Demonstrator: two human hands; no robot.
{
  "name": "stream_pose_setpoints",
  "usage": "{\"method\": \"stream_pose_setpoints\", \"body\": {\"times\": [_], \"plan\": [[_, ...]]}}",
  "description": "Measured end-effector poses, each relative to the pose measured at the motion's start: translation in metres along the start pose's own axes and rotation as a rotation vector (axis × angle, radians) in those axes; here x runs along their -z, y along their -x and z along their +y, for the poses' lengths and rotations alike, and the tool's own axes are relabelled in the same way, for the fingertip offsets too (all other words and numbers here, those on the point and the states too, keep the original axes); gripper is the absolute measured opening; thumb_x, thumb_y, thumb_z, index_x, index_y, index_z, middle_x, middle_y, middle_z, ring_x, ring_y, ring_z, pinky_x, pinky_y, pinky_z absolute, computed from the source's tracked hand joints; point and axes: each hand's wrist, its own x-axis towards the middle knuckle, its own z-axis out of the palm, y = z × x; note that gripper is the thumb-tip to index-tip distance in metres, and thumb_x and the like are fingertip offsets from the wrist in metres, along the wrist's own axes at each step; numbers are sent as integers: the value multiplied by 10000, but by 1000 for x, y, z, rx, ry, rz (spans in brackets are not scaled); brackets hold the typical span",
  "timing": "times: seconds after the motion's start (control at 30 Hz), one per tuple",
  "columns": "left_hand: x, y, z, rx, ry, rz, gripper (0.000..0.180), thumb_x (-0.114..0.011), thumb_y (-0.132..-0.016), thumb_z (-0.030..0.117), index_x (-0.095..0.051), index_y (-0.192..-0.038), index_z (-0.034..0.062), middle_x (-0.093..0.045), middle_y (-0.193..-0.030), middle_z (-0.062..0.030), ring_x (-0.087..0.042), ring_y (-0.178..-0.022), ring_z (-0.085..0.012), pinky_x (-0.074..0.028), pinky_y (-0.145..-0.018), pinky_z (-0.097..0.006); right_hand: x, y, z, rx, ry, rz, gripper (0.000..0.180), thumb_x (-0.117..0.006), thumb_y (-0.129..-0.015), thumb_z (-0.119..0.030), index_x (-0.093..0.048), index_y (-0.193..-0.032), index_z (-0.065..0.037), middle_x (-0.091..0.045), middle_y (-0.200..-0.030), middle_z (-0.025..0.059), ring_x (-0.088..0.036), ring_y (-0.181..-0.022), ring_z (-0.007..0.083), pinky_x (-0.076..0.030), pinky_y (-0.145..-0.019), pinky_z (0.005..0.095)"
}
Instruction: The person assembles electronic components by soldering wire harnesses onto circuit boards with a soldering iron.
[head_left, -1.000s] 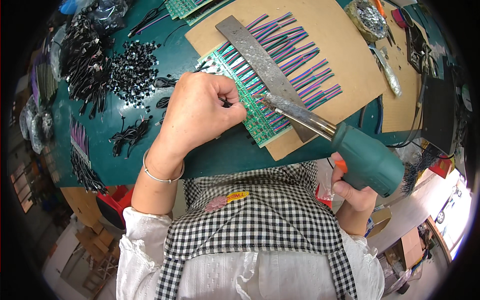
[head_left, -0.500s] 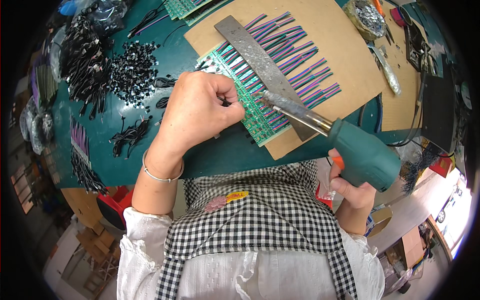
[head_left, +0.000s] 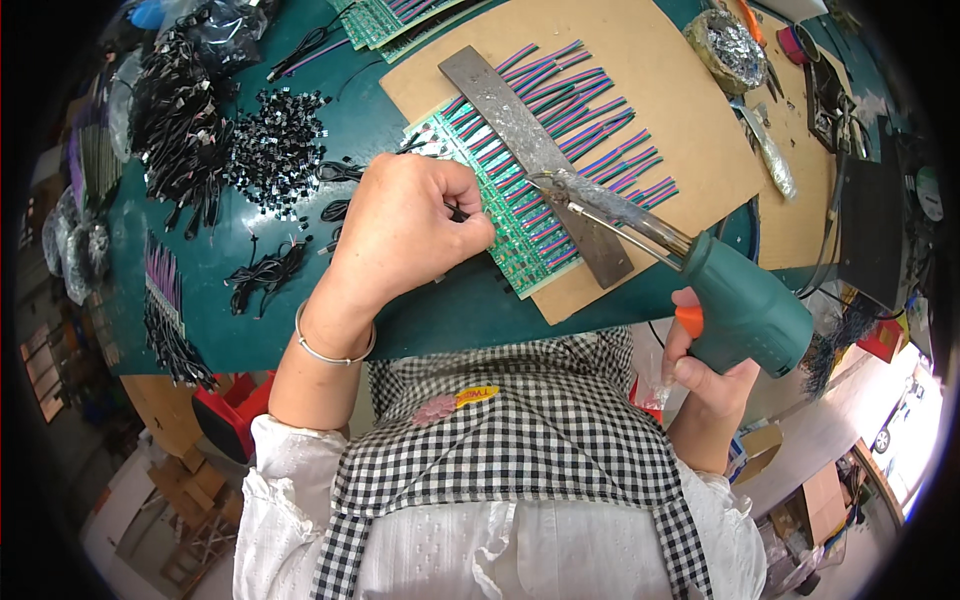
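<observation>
In my right hand (head_left: 712, 382) is a green gun-shaped soldering iron (head_left: 750, 305) with an orange trigger. Its metal tip reaches left over a steel bar (head_left: 540, 165) and the circuit board panel. My left hand (head_left: 415, 215) is pinched on a thin black cable (head_left: 455, 212), most of it hidden by the fingers, at the panel's near left edge. The green circuit board panel (head_left: 515, 245) lies on a sheet of brown board (head_left: 670, 110). Rows of multicoloured wires (head_left: 595, 110) run from it under the bar, which lies across them.
Left on the green table (head_left: 300, 335) are a pile of small black connectors (head_left: 275, 150), bundled black cables (head_left: 175, 130) and a loose coil (head_left: 268, 272). More green panels (head_left: 375, 20) lie at the back. A foil-wrapped dish (head_left: 725, 50) and a wire spool (head_left: 797, 45) stand back right.
The soldering iron's tip has lifted a little and shifted slightly right, away from my left fingers. The left hand keeps its pinch. The whole view has shifted slightly.
</observation>
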Motion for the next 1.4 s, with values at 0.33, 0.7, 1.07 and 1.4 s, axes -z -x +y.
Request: {"method": "stream_pose_setpoints", "body": {"times": [0.33, 0.7, 1.07, 1.4], "plan": [[4, 13, -6, -48, -66, 65, 75, -654, -679, 100, -648, -675, 26, -597, -572, -93, -581, -488, -182, -458, -499, -289, -12, 4, 7, 114, 24, 196, 654, -777, -673, -180, -465, -1153, 135, -518, -585, 82, -485, -417, 140, -370, -374, 218], [41, 77, -35, -19, 147, 453, 79, -682, -811, 45, -694, -871, -6, -686, -732, -65, -632, -621, -113, -485, -564, -240, 7, -4, 0, 109, 22, -25, 678, -749, -739, -165, -387, -1237, 120, -494, -578, 75, -479, -415, 146, -415, -384, 237], [95, 114, -134, 299, -140, 671, 73, -667, -828, 55, -672, -860, -11, -665, -829, -28, -602, -799, -106, -465, -749, -253, -8, -14, -2, 82, 25, -51, 699, -766, -725, -161, -386, -1240, 120, -500, -606, 80, -479, -425, 146, -413, -384, 240], [116, 137, -91, -193, 39, 1468, 103, -559, -934, 37, -614, -962, -46, -650, -807, -90, -604, -704, -137, -520, -697, -269, -10, -12, -3, 84, 27, -60, 691, -761, -730, -153, -388, -1242, 122, -485, -570, 70, -477, -420, 148, -399, -382, 236]]}}
